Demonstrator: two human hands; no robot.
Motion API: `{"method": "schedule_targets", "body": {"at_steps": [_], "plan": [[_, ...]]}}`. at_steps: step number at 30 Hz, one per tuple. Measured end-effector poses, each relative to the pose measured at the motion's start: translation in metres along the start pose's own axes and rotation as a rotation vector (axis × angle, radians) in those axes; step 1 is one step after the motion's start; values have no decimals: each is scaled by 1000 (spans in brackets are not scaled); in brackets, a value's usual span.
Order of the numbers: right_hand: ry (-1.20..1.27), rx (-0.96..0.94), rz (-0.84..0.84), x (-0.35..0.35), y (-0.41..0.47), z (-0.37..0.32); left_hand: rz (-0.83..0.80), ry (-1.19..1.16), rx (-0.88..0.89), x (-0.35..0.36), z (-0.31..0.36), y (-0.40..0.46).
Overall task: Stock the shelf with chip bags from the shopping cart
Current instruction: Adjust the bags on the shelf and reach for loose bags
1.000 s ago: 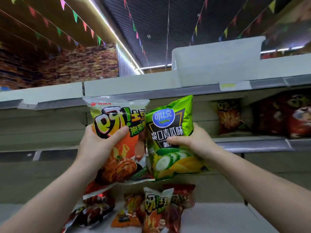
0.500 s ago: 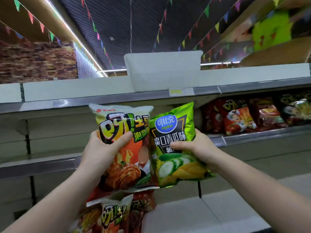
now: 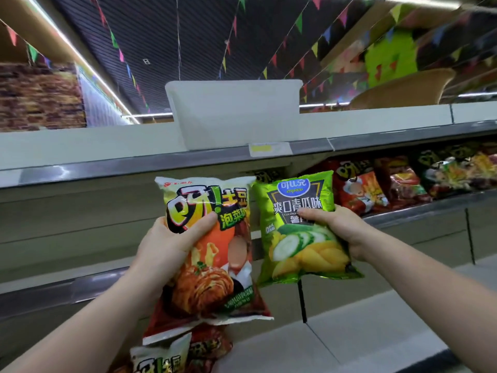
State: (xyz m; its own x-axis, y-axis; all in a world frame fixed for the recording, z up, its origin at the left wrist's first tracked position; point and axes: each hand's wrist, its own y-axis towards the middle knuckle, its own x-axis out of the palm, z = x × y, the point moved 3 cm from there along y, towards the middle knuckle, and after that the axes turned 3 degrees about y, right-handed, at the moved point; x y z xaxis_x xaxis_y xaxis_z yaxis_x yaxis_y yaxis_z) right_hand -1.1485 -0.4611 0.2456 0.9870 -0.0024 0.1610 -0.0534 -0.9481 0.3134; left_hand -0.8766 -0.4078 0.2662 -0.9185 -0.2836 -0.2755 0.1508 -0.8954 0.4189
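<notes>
My left hand (image 3: pixel 172 240) grips an orange-and-white chip bag (image 3: pixel 212 265) by its left side, thumb across the front. My right hand (image 3: pixel 338 227) holds a green cucumber chip bag (image 3: pixel 301 254) by its right edge. Both bags stand upright, side by side, in front of the grey shelf unit (image 3: pixel 107 168). Behind the orange bag, a second red bag's edge (image 3: pixel 161 329) hangs below it. More chip bags (image 3: pixel 183 354) lie on the lowest shelf under my left arm. The cart is out of view.
Stocked red and dark chip bags (image 3: pixel 403 184) fill the shelf level at upper right. A white plastic bin (image 3: pixel 236 114) sits on the top shelf above a yellow price label (image 3: pixel 269 149). The shelf level (image 3: pixel 67 211) behind my left hand holds nothing visible.
The view has swung right and the stocked bags at upper right have come closer to centre. Both hands keep their grips, and the two bags have drifted slightly apart.
</notes>
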Motion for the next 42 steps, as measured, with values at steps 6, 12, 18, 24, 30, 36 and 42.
{"method": "schedule_targets", "body": {"at_steps": [6,12,18,24,30,36,42], "plan": [[6,164,-77,-20,58,-2,-85,-61,-79,35,10,11],[-86,231,-203,-31,129,-1,-43,-60,-131,75,23,32],[-53,220,-253,-34,180,6,24,-48,-167,100,30,46],[-85,209,-187,-39,210,20,55,-22,-173,109,36,52],[-55,153,-179,-40,220,32,43,-24,-171,119,39,65],[-275,50,-69,-40,222,39,-35,-49,-191,140,35,87],[-516,-313,121,-64,183,18,-85,-58,-256,167,32,118]]}}
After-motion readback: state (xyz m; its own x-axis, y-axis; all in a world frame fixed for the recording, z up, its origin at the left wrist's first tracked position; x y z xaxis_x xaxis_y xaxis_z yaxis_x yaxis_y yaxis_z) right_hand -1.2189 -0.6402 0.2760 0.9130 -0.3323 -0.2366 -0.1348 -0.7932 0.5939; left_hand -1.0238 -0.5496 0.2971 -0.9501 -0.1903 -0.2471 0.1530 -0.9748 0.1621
